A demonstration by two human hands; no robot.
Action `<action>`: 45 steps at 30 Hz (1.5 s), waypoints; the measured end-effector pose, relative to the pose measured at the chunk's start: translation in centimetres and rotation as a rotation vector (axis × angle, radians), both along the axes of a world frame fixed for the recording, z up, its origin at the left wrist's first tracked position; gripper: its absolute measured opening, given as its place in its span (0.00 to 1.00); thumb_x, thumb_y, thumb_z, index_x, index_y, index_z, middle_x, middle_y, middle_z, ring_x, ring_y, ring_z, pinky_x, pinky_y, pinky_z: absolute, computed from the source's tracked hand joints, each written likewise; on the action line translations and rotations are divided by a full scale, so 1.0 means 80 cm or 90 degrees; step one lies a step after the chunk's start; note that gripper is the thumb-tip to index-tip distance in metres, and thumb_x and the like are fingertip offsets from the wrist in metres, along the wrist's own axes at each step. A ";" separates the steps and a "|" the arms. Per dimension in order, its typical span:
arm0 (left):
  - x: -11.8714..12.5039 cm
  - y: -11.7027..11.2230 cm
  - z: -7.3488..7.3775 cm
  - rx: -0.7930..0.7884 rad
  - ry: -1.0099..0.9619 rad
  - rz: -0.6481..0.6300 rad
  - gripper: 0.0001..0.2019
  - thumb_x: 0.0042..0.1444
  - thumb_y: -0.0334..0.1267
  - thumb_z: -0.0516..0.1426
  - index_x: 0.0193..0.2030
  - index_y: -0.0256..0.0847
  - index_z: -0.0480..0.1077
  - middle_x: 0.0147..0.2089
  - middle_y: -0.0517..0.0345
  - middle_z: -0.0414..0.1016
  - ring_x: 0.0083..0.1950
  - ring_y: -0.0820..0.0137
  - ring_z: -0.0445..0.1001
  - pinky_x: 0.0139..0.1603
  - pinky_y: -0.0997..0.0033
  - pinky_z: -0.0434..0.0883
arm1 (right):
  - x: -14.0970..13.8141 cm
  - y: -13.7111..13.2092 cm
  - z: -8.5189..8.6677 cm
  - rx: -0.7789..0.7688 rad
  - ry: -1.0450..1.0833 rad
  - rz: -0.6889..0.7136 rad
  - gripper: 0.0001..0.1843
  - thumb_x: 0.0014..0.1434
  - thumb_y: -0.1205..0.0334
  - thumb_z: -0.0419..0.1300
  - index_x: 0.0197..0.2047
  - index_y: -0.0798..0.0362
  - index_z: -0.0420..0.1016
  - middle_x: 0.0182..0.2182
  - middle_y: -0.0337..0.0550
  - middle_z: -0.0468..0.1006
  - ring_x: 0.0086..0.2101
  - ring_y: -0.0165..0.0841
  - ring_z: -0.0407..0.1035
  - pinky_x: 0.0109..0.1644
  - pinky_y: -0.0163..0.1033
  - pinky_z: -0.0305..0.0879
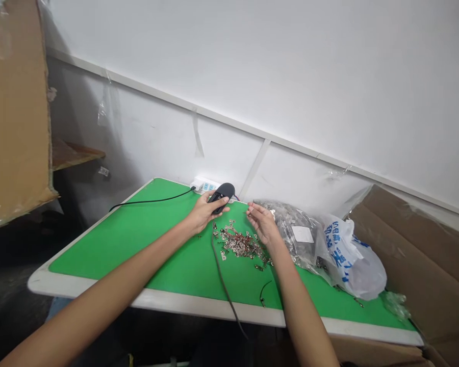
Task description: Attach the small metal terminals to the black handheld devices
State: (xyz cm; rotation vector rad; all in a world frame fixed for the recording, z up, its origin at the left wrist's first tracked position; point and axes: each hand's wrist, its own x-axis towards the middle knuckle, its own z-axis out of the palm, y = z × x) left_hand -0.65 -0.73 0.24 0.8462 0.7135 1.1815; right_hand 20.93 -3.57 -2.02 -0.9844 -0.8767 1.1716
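The left hand (203,214) wraps around a black oval handheld device (225,192), with the fingers curled over its side and the thumb along it; the device sits at the far edge of a green table mat (145,239), just in front of a white power strip (205,185), and a thin black cord (153,199) runs from that area across the mat; the device looks light and firm, with a rounded body that fits the palm, so a full-hand grip around its middle seems the natural hold, though its cord may tug a little; the right hand (262,223) is open, with the fingers spread and slightly curled, pinching nothing that can be seen, and it hovers just beyond a loose pile of small metal tabs (239,242); these tabs look thin, stiff and light, and their smooth metal may slide and snag on one another, so picking one up by its flat edge with fingertips seems easiest; a darker cord (218,260) hangs over the table's white front edge (183,304), and a short wire (265,290) lies on the mat nearby; a clear bag of metal parts (294,232) rests beside the right hand, against a white plastic bag with blue print (352,262); cardboard (409,255) stands at the right.
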 end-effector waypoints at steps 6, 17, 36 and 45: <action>0.004 -0.007 -0.006 -0.025 0.062 -0.026 0.33 0.38 0.24 0.76 0.51 0.38 0.68 0.42 0.48 0.82 0.30 0.70 0.82 0.30 0.75 0.76 | -0.022 -0.011 0.006 -0.005 0.012 0.011 0.22 0.41 0.53 0.80 0.37 0.51 0.79 0.31 0.37 0.82 0.31 0.28 0.76 0.30 0.29 0.73; 0.003 -0.009 -0.010 -0.005 0.081 -0.039 0.35 0.38 0.26 0.76 0.54 0.36 0.70 0.47 0.43 0.81 0.32 0.66 0.83 0.32 0.73 0.78 | -0.046 -0.016 0.002 -0.016 -0.026 -0.006 0.25 0.41 0.47 0.79 0.38 0.51 0.79 0.25 0.32 0.75 0.26 0.25 0.68 0.25 0.27 0.65; 0.006 -0.014 -0.016 0.176 0.182 -0.099 0.28 0.43 0.34 0.74 0.51 0.40 0.71 0.33 0.56 0.77 0.22 0.75 0.69 0.20 0.75 0.62 | -0.053 -0.017 0.004 0.080 0.068 -0.017 0.22 0.46 0.50 0.78 0.38 0.49 0.76 0.30 0.34 0.78 0.30 0.27 0.71 0.32 0.30 0.71; 0.010 -0.022 -0.015 0.176 0.211 -0.149 0.34 0.47 0.47 0.74 0.56 0.40 0.65 0.27 0.64 0.72 0.19 0.77 0.64 0.19 0.76 0.55 | -0.056 -0.021 0.013 0.142 0.093 -0.022 0.21 0.46 0.51 0.79 0.37 0.50 0.77 0.31 0.35 0.77 0.30 0.26 0.70 0.38 0.32 0.74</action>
